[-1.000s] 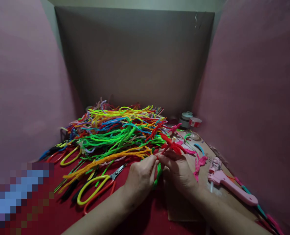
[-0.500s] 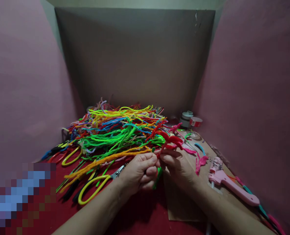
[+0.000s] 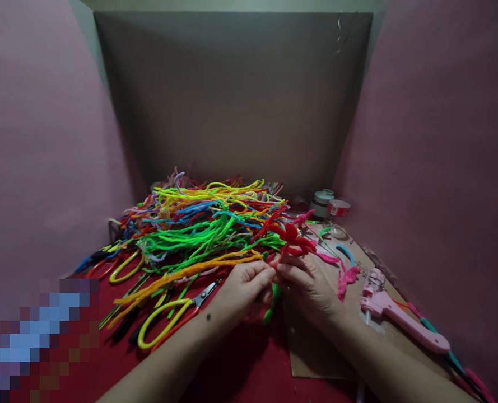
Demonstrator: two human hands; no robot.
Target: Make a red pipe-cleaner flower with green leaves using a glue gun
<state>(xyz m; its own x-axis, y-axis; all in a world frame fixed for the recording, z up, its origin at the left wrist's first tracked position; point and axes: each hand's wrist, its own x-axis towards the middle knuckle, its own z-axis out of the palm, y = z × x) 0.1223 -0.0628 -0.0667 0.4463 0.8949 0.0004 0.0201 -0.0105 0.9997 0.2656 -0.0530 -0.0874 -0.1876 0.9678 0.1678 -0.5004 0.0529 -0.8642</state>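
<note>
Both of my hands meet over the red cloth near the table's middle. My left hand [image 3: 242, 291] pinches the base of a red pipe-cleaner flower [image 3: 293, 239], fingers closed. My right hand [image 3: 310, 288] grips the same flower just below its petals, fingers also closed. A green pipe-cleaner stem [image 3: 271, 302] hangs down between the two hands. Behind them lies a big tangled pile of coloured pipe cleaners [image 3: 198, 224].
Yellow-handled scissors [image 3: 171, 319] lie left of my hands, with more scissors [image 3: 122, 268] beyond. A pink glue gun [image 3: 395, 316] rests on a cardboard sheet [image 3: 316, 358] at right. Pink flower pieces [image 3: 345, 277] and tape rolls [image 3: 328, 204] sit behind. Cardboard walls enclose the table.
My hands lifted the red flower slightly and turned it; my left fingers shifted from a curled grip to a pinch at the flower's base. The view drifted a little.
</note>
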